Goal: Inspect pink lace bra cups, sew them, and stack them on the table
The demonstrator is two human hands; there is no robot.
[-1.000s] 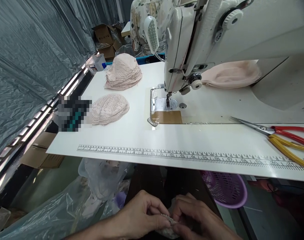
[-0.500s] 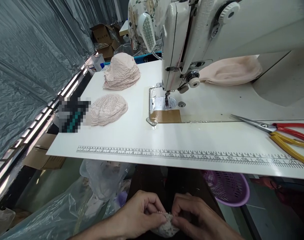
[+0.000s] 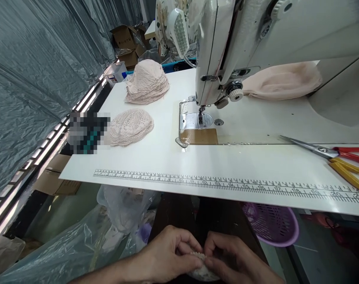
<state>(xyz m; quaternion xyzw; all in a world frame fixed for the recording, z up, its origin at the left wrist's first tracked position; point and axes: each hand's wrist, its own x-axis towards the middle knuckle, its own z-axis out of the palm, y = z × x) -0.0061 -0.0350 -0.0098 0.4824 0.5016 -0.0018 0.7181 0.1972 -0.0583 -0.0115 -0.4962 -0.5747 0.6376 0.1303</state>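
My left hand (image 3: 167, 254) pinches the left side of a small pale lace piece (image 3: 203, 272) at the bottom centre, above my lap. My right hand (image 3: 232, 258) closes its thumb and fingers on the right side of that piece, close beside my left. Part of the lace is hidden by the fingers and the frame's lower edge. On the white table (image 3: 155, 157) beyond, a stack of pale pink lace cups (image 3: 146, 83) sits behind a flatter lace cup pile (image 3: 132, 127). The sewing machine (image 3: 210, 51) stands to their right, its needle area over the metal plate.
Scissors (image 3: 330, 152) with red and yellow handles lie at the table's right. Beige fabric (image 3: 285, 81) rests under the machine arm. Below are a purple basket (image 3: 274, 225) and plastic bags (image 3: 123, 209). Cardboard boxes (image 3: 59, 177) stand at the left.
The table and machine appear shifted slightly right in the view. Both hands still pinch the lace piece, which has turned a little between the fingers.
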